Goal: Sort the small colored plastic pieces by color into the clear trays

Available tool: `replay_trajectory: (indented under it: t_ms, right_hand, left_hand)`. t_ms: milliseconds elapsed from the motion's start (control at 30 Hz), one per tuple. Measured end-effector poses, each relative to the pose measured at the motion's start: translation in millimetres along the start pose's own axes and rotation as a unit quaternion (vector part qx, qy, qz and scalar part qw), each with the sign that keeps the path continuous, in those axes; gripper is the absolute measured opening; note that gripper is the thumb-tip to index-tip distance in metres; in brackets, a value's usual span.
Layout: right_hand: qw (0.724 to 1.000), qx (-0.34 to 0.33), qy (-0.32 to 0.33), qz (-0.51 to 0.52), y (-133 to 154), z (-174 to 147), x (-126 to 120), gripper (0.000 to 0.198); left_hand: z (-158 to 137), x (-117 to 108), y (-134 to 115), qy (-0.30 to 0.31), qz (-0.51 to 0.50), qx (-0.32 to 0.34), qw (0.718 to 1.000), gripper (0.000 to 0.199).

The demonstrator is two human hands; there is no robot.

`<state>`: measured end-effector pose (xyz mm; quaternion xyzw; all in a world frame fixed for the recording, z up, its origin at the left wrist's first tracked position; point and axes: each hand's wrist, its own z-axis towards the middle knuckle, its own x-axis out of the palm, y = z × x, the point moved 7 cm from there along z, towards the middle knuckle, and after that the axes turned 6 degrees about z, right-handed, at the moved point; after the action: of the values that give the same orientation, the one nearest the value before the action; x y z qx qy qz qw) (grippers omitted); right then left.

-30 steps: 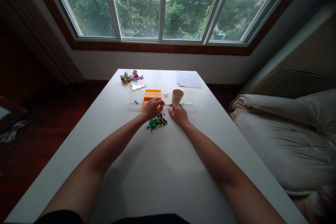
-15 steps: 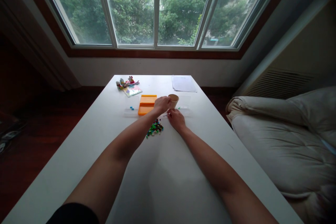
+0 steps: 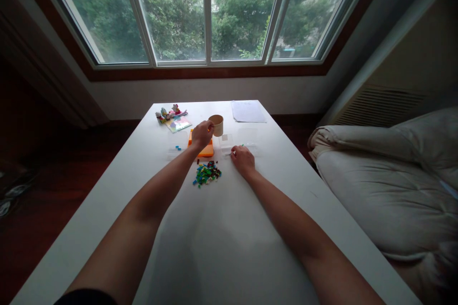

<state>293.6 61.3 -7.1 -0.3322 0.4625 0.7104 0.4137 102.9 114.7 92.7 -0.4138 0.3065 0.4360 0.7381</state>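
My left hand (image 3: 202, 135) is closed on the rim of a brown paper cup (image 3: 216, 127), held upright above the table, behind the orange tray (image 3: 206, 151). My forearm and hand hide part of that tray. My right hand (image 3: 243, 159) rests low at the front edge of a clear plastic box (image 3: 225, 142), its fingertips pinched on the edge. A small green piece lies just behind its knuckles. Between my arms lies a loose heap of small building bricks (image 3: 207, 174), mostly green with blue, brown and white ones.
Left of the tray, a clear plastic box (image 3: 174, 152) holds a few blue bricks. Small colourful figures (image 3: 170, 113) and a printed card (image 3: 178, 124) lie at the far left. White paper sheets (image 3: 248, 111) lie at the far right. A padded couch (image 3: 354, 186) stands beside the table.
My left hand has carried the paper cup left and away from my right hand, uncovering the clear box. My right hand has stayed almost in place. The view has shifted slightly.
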Motion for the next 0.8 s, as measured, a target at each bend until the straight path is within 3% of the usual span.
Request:
replay_trajectory:
  t_ms: [400,633,800]
  right_hand:
    - [0.997,0.073,-0.004,-0.025,-17.8,1.0,-11.7,0.016]
    - [0.997,0.071,-0.009,-0.011,-21.3,3.6,-9.8,0.017]
    - [0.998,0.065,-0.018,-0.003,-19.7,4.5,-8.7,0.019]
  left_hand:
    - [-30.6,8.6,-14.0,0.033,0.023,0.070,0.997,0.016]
    - [-39.2,20.2,-11.3,0.051,0.018,0.074,0.996,0.012]
    - [-44.9,20.0,-7.1,0.055,-0.011,0.061,0.997,0.022]
